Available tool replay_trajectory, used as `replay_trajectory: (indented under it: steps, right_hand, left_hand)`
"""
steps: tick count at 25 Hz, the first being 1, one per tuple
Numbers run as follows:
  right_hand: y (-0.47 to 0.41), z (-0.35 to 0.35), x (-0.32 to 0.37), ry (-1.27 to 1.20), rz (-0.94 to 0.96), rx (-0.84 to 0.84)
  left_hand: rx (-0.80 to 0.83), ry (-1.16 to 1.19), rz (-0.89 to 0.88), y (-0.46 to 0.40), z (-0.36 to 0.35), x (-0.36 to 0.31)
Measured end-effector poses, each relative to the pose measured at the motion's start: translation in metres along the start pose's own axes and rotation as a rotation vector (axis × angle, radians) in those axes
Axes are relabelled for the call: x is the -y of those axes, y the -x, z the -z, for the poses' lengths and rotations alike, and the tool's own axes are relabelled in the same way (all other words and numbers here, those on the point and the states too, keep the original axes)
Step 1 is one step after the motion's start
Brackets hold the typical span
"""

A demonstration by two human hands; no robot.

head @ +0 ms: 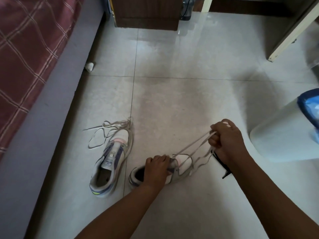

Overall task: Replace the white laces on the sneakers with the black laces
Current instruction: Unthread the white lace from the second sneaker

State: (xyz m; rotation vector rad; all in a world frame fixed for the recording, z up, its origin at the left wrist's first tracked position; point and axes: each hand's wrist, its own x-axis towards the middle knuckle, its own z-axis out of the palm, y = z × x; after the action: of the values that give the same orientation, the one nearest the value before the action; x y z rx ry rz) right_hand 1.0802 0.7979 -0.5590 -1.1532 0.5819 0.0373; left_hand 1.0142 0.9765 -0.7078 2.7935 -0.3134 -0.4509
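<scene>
Two white and purple sneakers lie on the tiled floor. The left sneaker [110,163] has no lace in it; a loose white lace [107,131] is heaped by its toe. My left hand [156,167] grips the tongue and collar of the right sneaker [179,169]. My right hand [226,140] is curled round a white lace [191,147] that runs taut from this shoe's eyelets up to the fist. Black laces [222,165] lie on the floor under my right wrist, partly hidden.
A bed with a red checked cover [29,54] runs along the left. A wooden cabinet [146,12] stands at the back, a desk leg [284,40] at the right. A blue bag [310,107] sits at the right edge. A crumpled white scrap [89,66] lies by the bed.
</scene>
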Motion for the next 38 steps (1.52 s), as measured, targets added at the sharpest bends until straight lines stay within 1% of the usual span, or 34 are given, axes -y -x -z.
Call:
replay_trajectory:
  steps: [3,4,7,8,10,11,13,14,17,18,19,21,24,25,26,27,28,29,30,31,32,33,34,35,36,37,38]
  right_hand:
    - [0.004,0.000,-0.001,-0.006,0.050,0.027]
    - [0.007,0.002,-0.005,0.030,0.050,0.043]
    - [0.017,0.002,-0.013,0.288,0.053,0.168]
    - [0.014,0.004,-0.008,0.285,0.091,0.138]
    - [0.006,0.011,0.004,0.153,0.133,-0.008]
    - [0.007,0.013,0.004,0.187,0.142,-0.020]
    - [0.015,0.013,-0.001,0.416,0.141,0.063]
    - [0.016,0.016,-0.002,0.444,0.150,0.092]
    - [0.015,0.020,0.015,0.350,0.246,-0.017]
    - [0.016,0.022,0.016,0.377,0.252,-0.004]
    - [0.017,0.020,0.013,0.474,0.263,0.043]
    - [0.017,0.017,0.005,0.720,0.343,0.135]
    - [-0.006,0.007,0.015,0.675,0.378,0.051]
    - [-0.014,0.002,0.012,0.749,0.410,0.077]
    - [-0.019,-0.006,-0.001,0.908,0.410,0.157]
    - [-0.020,-0.010,-0.019,1.095,0.347,0.304]
    - [-0.022,-0.013,-0.031,1.191,0.305,0.398]
    - [-0.029,-0.017,-0.028,1.088,0.276,0.338]
    - [-0.040,-0.022,-0.015,0.835,0.237,0.210]
    - [-0.048,-0.026,0.003,0.614,0.245,0.074]
    - [-0.053,-0.026,0.016,0.509,0.286,0.001]
    - [-0.053,-0.024,0.023,0.561,0.340,-0.008]
    - [-0.050,-0.023,0.021,0.645,0.372,0.036]
    - [-0.045,-0.026,0.006,0.845,0.392,0.157]
    - [-0.038,-0.030,-0.015,1.101,0.379,0.352]
    - [-0.034,-0.033,-0.031,1.288,0.339,0.494]
    - [-0.036,-0.035,-0.041,1.360,0.315,0.568]
  left_hand:
    - [0.006,-0.019,0.016,-0.004,-0.001,0.000]
    - [0.002,-0.031,0.014,-0.004,-0.002,0.000]
    - [0.012,-0.082,0.000,-0.003,-0.002,-0.002]
    - [0.021,-0.106,-0.017,-0.001,-0.003,-0.002]
    - [-0.013,-0.171,-0.071,0.005,-0.005,-0.007]
    - [-0.026,-0.207,-0.096,0.008,-0.004,-0.009]
    - [-0.044,-0.218,-0.147,0.007,-0.006,-0.011]
    - [-0.011,-0.196,-0.152,0.005,-0.007,-0.010]
    - [0.013,-0.191,-0.150,0.003,-0.008,-0.008]
    - [0.029,-0.199,-0.152,0.003,-0.008,-0.009]
    - [0.028,-0.199,-0.156,0.003,-0.008,-0.009]
    - [0.012,-0.194,-0.202,0.007,-0.009,-0.010]
    - [-0.048,-0.246,-0.220,0.008,0.003,-0.011]
    - [-0.004,-0.221,-0.205,0.009,0.003,-0.010]
    - [0.023,-0.196,-0.184,0.008,0.000,-0.009]
    - [0.064,-0.207,-0.188,0.007,-0.005,-0.008]
    - [0.088,-0.210,-0.182,0.006,-0.008,-0.009]
    - [0.089,-0.220,-0.169,0.004,-0.009,-0.008]
    - [0.076,-0.237,-0.167,0.002,-0.008,-0.008]
    - [0.053,-0.232,-0.165,0.002,-0.009,-0.007]
    - [0.051,-0.228,-0.159,0.001,-0.008,-0.007]
    - [0.075,-0.243,-0.167,0.000,-0.005,-0.009]
    - [0.079,-0.261,-0.174,0.000,-0.006,-0.009]
    - [0.073,-0.273,-0.167,0.001,-0.006,-0.008]
    - [0.079,-0.270,-0.158,0.002,-0.005,-0.009]
    - [0.085,-0.250,-0.157,0.001,-0.004,-0.010]
    - [0.099,-0.216,-0.155,-0.002,0.000,-0.011]
